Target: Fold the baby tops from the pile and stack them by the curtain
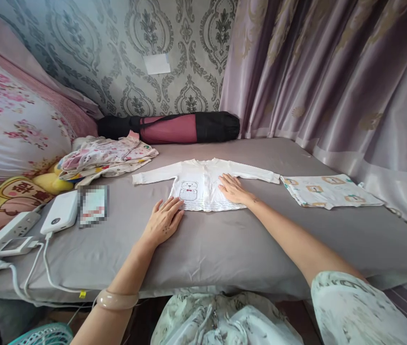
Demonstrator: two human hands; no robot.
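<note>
A small white long-sleeved baby top (196,175) lies spread out on the grey sheet (203,254), its sleeves stretched to both sides. A bear drawing with a red bow shows on its left front. My left hand (165,218) rests palm down at the lower left corner of the top, with fingertips on the hem. On the right front panel, my right hand (234,189) lies flat with its fingers out. Neither hand grips anything. Just past the right sleeve cuff lies a folded printed cloth (332,190).
Crumpled patterned clothes (108,155) are piled at the left back. A black and maroon rolled bag (174,128) lies along the wall. At the left are a white power bank (59,211), a blurred card (93,206), a power strip (5,239) and cables. Curtains (314,72) hang at right.
</note>
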